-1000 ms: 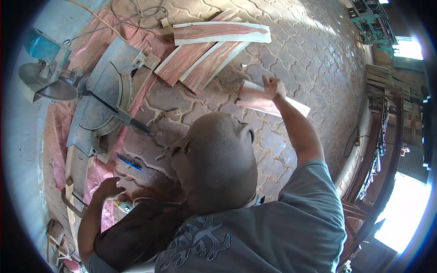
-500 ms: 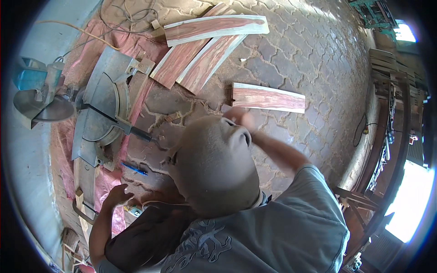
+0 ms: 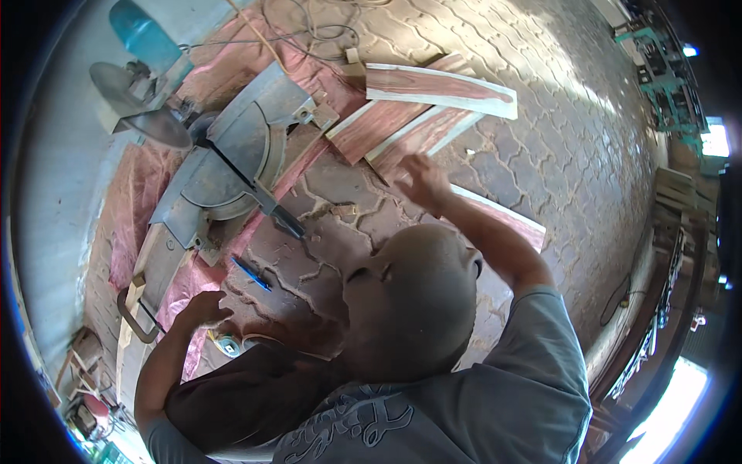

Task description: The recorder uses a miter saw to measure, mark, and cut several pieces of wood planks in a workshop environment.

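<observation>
Neither my left hand nor my right hand shows. A person in a grey shirt point(image 3: 495, 379) squats low in front, seen from above. This person's right hand point(image 3: 423, 184) reaches out, fingers spread, beside a stack of planks point(image 3: 386, 127) with reddish centres and pale edges. Another plank point(image 3: 506, 220) lies partly behind that person's forearm. The person's left hand point(image 3: 202, 311) hangs by the knee, fingers partly curled, with nothing visible in it. Near it are a blue pen point(image 3: 251, 274) and a small round item point(image 3: 226, 346), perhaps a tape measure.
A mitre saw point(image 3: 232, 162) with a black handle stands at left on pink sheeting point(image 3: 139, 201) by a pale wall point(image 3: 54, 185). A clamp point(image 3: 137, 319) grips wood there. Cords point(image 3: 309, 35) lie at the back. Paving blocks point(image 3: 556, 155) cover the floor; benches line the right side.
My view has shifted, so the saw and planks sit further right and higher. The person's head has turned, and their right hand has moved toward the stacked planks.
</observation>
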The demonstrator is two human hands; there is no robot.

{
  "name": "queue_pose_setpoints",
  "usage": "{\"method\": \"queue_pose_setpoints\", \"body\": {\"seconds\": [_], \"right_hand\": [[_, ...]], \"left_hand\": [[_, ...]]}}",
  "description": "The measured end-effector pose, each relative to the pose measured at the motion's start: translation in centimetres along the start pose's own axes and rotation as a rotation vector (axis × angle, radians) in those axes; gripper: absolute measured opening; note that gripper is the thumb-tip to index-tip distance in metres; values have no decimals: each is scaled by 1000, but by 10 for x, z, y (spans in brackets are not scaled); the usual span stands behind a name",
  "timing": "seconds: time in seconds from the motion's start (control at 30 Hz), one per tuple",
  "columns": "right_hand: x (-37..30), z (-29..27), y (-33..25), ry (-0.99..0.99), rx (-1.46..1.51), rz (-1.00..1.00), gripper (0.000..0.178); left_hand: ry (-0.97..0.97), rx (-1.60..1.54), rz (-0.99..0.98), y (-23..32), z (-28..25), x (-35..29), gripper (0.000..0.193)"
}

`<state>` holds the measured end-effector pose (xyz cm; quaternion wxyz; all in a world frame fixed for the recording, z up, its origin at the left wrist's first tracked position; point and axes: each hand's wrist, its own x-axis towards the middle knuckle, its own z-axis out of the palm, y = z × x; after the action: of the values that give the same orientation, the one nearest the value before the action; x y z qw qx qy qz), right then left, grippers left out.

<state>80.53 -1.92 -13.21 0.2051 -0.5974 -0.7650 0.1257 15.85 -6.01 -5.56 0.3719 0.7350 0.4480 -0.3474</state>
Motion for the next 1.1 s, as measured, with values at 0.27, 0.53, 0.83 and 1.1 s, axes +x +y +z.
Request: {"method": "queue_pose_setpoints", "body": {"seconds": [0.27,0.53,0.83,1.1], "right_hand": [[173,-31,99,-115,-354,322,99],[225,-44,132,-477,-328,370,142],[146,-58,76,-572,-529,-33,123],[85,-67,-84,-250,-69,-225,114]], "left_hand": [[22,-66,-129,-6,5,-19,74],[1,-90,-178,-6,22,-40,71],[-1,12,-131,-4,30,-24,70],[97,-384,136,76,-59,0,72]]}}
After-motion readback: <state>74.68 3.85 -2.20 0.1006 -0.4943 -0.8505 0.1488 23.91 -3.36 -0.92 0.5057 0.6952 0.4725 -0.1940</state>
